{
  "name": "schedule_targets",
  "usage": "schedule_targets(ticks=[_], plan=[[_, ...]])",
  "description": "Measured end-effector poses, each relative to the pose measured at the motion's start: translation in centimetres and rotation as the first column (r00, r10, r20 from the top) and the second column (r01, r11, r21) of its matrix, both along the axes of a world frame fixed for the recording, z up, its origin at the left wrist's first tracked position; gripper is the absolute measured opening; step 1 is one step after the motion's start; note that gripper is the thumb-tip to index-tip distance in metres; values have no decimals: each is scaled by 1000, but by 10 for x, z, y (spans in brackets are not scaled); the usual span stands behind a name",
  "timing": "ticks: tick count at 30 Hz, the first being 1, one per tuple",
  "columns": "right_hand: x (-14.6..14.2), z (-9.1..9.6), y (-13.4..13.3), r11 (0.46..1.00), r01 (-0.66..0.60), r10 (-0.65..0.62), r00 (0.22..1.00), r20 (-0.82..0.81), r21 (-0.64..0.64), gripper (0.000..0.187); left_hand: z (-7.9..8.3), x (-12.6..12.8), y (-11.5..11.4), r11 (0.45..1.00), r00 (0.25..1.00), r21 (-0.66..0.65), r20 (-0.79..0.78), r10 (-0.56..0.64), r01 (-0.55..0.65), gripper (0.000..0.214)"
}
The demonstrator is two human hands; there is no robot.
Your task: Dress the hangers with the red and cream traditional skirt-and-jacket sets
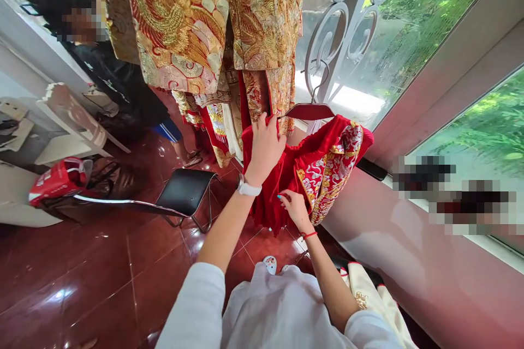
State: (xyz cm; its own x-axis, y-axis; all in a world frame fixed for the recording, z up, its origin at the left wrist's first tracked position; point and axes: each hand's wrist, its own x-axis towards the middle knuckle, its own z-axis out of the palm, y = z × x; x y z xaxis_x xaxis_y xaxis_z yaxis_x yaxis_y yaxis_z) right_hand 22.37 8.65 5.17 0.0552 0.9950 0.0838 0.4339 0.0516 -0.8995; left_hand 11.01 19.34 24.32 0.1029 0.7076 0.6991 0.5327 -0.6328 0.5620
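A red garment (333,174) with gold and silver embroidery hangs on a dark red hanger (313,111) in front of me. My left hand (265,147), with a white band at the wrist, is closed on the upper left edge of the garment, beside the hanger's end. Lower down, my right hand (295,207) pinches the plain red cloth between thumb and fingers. Folds hide part of what both hands grip. The hanger's wire hook reaches up to the white scrolled grille (347,22) at the window.
Gold-embroidered garments (180,22) hang just behind and above. To the left are a black chair (186,191), a red bag (61,180) and a seated person (110,76). A window ledge (388,180) runs along the right. White cloth (368,289) with red edging lies at lower right.
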Motion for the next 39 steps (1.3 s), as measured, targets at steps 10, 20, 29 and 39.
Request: schedule_targets(ticks=[10,20,29,39], plan=[[-4,-15,-20,946,72,-176,933,314,316,36,-202,-14,-119,892,952,-449,243,185,-59,47],[-22,-6,-34,888,229,-248,969,-6,400,14,-208,-23,-134,863,997,-500,-4,77,-69,18],[-19,16,-36,891,288,-260,957,-126,350,14,-202,-29,-140,812,995,-584,88,56,6,11],[8,85,-6,722,245,-387,918,84,647,20,-203,-30,-151,819,987,-573,144,66,28,14]])
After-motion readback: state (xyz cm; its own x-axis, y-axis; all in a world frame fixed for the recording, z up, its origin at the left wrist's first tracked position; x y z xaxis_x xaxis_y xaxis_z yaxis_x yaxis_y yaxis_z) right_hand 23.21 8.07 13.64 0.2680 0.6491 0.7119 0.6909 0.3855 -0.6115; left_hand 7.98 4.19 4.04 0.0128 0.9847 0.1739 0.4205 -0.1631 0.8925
